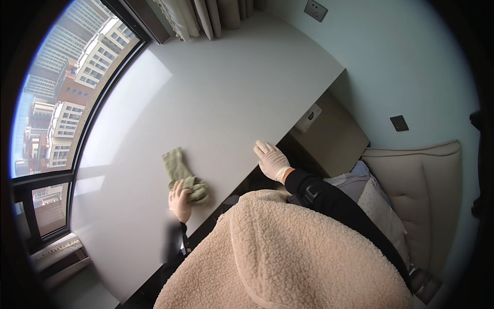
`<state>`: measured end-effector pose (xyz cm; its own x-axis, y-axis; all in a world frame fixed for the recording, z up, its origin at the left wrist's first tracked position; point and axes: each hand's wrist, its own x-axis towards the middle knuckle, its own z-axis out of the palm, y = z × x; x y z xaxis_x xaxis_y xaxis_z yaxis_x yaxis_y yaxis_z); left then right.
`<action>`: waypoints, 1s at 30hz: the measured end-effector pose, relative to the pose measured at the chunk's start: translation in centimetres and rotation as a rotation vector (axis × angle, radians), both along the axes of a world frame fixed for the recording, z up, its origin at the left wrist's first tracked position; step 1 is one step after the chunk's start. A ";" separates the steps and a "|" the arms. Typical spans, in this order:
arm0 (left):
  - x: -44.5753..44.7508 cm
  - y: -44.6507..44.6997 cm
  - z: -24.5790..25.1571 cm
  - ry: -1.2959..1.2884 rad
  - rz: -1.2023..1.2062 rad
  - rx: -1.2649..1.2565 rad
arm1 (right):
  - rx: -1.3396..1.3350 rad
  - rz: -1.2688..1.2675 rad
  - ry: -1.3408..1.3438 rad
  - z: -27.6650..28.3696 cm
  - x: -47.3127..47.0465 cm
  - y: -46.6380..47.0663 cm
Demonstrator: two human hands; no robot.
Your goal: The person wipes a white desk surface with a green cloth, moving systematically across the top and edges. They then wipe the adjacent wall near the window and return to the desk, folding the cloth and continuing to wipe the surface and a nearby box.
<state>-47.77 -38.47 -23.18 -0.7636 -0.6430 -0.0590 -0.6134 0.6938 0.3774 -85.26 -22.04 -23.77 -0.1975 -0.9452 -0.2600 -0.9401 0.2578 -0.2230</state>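
Observation:
My left hand (180, 202), in a pale thin glove, presses on a bunched green checked cloth (177, 164). The cloth's free end stretches out flat beyond my fingers on a wide, smooth whitish window ledge (216, 100). At the ledge's near edge rests my right hand (273, 161), also in a pale glove. It lies flat over the rim, holds nothing and is apart from the cloth.
A dark-framed window (112, 85) bounds the ledge on the left, with gathered curtains (208, 17) at the far end. To the right are a bedside cabinet (332, 131) carrying a white item (309, 117), a padded headboard (420, 193) and a pillow (380, 204).

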 end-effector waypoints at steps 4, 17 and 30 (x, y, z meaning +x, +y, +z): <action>4.4 -1.8 -1.2 -0.022 0.163 -0.131 | 0.028 0.023 -0.048 0.3 -0.7 0.2; -20.0 2.0 -0.8 0.188 -0.311 0.081 | -0.129 -0.202 -0.296 3.0 -1.1 0.6; -17.5 4.5 0.0 0.141 -0.159 0.200 | 0.067 0.120 0.047 1.7 -3.0 -0.9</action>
